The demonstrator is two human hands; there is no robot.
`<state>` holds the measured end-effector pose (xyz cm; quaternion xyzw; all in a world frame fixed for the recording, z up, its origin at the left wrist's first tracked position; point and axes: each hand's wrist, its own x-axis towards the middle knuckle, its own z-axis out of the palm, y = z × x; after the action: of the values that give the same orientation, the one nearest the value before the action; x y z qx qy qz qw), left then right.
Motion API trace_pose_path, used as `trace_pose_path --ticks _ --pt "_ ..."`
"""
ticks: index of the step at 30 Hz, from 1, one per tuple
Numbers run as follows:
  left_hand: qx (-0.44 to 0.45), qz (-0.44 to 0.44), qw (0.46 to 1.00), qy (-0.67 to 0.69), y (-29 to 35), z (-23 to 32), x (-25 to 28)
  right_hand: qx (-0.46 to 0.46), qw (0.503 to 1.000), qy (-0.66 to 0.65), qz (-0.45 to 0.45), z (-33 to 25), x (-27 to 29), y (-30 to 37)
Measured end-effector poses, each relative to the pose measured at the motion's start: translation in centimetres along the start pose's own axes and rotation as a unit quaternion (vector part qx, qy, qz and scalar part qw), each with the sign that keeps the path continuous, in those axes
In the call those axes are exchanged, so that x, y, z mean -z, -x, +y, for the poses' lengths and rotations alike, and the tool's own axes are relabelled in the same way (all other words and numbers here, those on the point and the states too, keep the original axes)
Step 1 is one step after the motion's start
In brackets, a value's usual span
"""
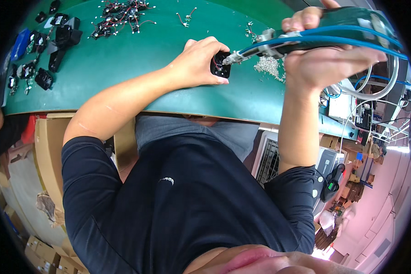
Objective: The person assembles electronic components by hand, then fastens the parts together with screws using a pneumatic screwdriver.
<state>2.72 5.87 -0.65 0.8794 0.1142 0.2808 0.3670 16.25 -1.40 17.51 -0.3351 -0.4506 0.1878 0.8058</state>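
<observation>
My left hand [199, 62] is closed around a small black plastic housing [220, 72] on the green tabletop [160, 96]. Thin wires show inside the housing. My right hand [313, 61] grips a dark power screwdriver [351, 27] with blue air hoses running along it. The tool lies nearly level, its metal tip [233, 58] reaching into the housing from the right. Whether the tip touches a screw is too small to tell. A pile of small silvery screws [268, 67] lies on the table below the screwdriver's nose.
Wired black parts [121, 16] are heaped at the far side of the table. More black housings [61, 45] and a blue block [20, 44] lie at the left. A few loose red-wired pieces [186, 18] sit between. Cardboard boxes [55, 155] stand below the table's left side.
</observation>
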Motion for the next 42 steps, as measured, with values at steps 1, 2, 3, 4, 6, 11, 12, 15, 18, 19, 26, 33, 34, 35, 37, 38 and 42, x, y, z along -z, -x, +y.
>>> trace_pose_path --ticks 1,2,3,4,6,11,12,15,18,19,26,33,34,35,37,38,42 --pt "0.000 -0.002 1.000 0.007 0.0 0.1 0.0 -0.026 0.999 0.016 -0.012 0.0 -0.1 0.3" --pt "0.001 -0.004 1.000 0.013 0.0 0.1 0.0 -0.027 0.999 0.015 -0.012 0.0 -0.3 0.6" --pt "0.003 -0.004 1.000 0.013 0.0 0.1 0.0 -0.048 0.998 0.026 0.006 -0.2 -0.7 1.2" --pt "0.001 -0.004 1.000 0.013 0.0 0.1 0.0 -0.069 0.997 0.036 0.024 -0.4 -1.2 1.5" --pt "0.001 -0.004 1.000 0.013 -0.1 0.1 -0.1 -0.082 0.996 0.033 0.026 -0.1 -0.9 1.8" --pt "-0.005 0.005 1.000 0.006 0.2 0.1 -0.1 -0.088 0.995 0.027 0.024 0.0 -0.9 2.0" --pt "-0.005 0.005 1.000 0.006 0.2 0.1 -0.1 -0.088 0.995 0.027 0.024 0.5 -0.3 2.0" --pt "-0.015 0.004 1.000 0.009 0.2 0.0 -0.2 -0.065 0.998 0.003 -0.009 1.9 2.7 1.7" --pt "-0.014 0.002 1.000 0.022 0.1 0.0 -0.1 -0.072 0.993 -0.024 -0.087 2.2 3.9 1.4" --pt "-0.004 -0.004 1.000 0.024 0.1 0.0 0.0 -0.074 0.993 -0.023 -0.093 2.4 3.9 1.4" --pt "-0.014 -0.024 0.999 -0.027 -0.2 -0.1 0.5 -0.101 0.986 -0.054 -0.120 1.4 3.5 -0.3" --pt "-0.051 0.000 0.991 -0.120 -2.6 -0.4 3.5 0.020 0.981 0.192 0.038 -9.9 1.2 -6.2" --pt "-0.033 0.026 0.985 -0.170 -3.6 -0.8 5.0 0.030 0.983 0.181 0.033 -10.0 1.3 -5.8" --pt "-0.004 0.039 0.981 -0.188 -5.4 -1.5 6.7 0.007 0.983 0.180 0.030 -9.7 2.2 -5.1" --pt "0.040 0.064 0.959 -0.272 -8.6 -5.5 10.5 -0.010 0.985 0.167 0.051 -7.4 2.4 -3.8" --pt "0.098 0.055 0.935 -0.337 -10.7 -7.8 11.8 0.003 0.983 0.164 0.088 -6.6 2.2 -2.7" --pt "0.220 -0.083 0.841 -0.488 -13.8 -11.3 14.3 -0.046 0.987 0.153 -0.014 -4.3 6.6 0.5"
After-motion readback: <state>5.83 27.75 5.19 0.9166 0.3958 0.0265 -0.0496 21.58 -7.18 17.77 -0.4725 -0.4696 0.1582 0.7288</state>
